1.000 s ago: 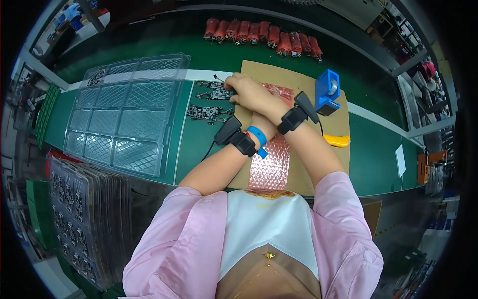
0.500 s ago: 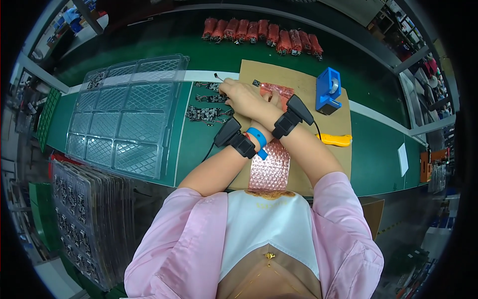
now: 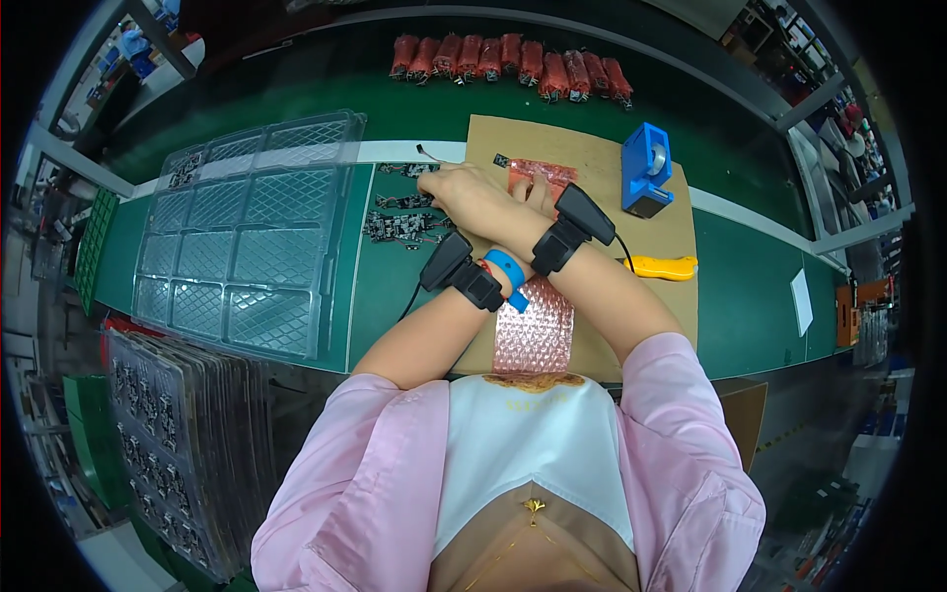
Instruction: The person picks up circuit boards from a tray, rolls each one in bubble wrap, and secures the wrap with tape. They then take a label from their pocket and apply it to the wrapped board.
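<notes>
My forearms cross, the right over the left. My right hand [image 3: 466,200] reaches to the left, fingers pinched at a small black electronic part [image 3: 422,171] at the top of a group of similar parts [image 3: 400,227]. A thin cable [image 3: 426,153] with a black plug sticks up beside its fingers. My left hand [image 3: 536,194], mostly hidden under the right forearm, has its fingers bent onto the far end of a pink bubble-wrap strip [image 3: 534,331]. That end [image 3: 545,171] is folded over, and a small dark part [image 3: 501,160] pokes out at its left corner.
The strip lies on a brown cardboard sheet [image 3: 612,316]. A blue tape dispenser [image 3: 646,170] and a yellow-handled cutter [image 3: 663,267] are at right. Clear compartment trays [image 3: 271,252] lie at left, more trays [image 3: 187,434] stacked below. Red wrapped bundles [image 3: 510,61] line the back.
My right hand has shifted slightly left and down, its fingertips now among the electronic parts. My left hand stays on the bubble wrap. The whole view has tilted a little.
</notes>
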Motion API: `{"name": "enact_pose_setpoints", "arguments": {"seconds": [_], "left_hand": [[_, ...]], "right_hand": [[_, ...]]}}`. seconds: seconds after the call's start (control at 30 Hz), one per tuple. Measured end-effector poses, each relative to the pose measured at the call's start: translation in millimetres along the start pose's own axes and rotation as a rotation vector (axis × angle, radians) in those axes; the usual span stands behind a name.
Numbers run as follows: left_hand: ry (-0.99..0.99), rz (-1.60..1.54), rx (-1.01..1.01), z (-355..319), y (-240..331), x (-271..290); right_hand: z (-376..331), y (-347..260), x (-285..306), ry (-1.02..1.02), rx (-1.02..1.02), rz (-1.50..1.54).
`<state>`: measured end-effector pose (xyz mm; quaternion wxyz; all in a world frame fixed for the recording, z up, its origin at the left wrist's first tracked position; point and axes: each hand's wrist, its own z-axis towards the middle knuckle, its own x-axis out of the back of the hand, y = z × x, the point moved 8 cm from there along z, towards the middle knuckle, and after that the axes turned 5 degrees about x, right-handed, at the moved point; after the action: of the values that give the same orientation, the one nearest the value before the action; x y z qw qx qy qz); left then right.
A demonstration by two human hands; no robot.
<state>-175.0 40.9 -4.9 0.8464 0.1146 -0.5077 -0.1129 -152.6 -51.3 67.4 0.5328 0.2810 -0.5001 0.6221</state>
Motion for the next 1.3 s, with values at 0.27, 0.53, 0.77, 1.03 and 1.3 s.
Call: {"name": "enact_pose_setpoints", "arguments": {"seconds": [0.27,0.53,0.77,1.03,1.3], "left_hand": [[0.045,-0.314,0.186,6,-11,11],[0.206,-0.066,0.029,-2,1,28],[0.035,-0.006,-0.004,7,12,31],[0.052,-0.013,0.05,7,7,41],[0.008,-0.065,0.086,2,7,37]], "right_hand": [[-1,18,-17,0.087,-0.151,0.253],[-4,16,20,0.264,-0.132,0.196],[-63,108,93,0.38,-0.495,0.326],[-102,121,73,0.172,-0.599,0.404],[-108,114,67,0.132,-0.56,0.393]]}}
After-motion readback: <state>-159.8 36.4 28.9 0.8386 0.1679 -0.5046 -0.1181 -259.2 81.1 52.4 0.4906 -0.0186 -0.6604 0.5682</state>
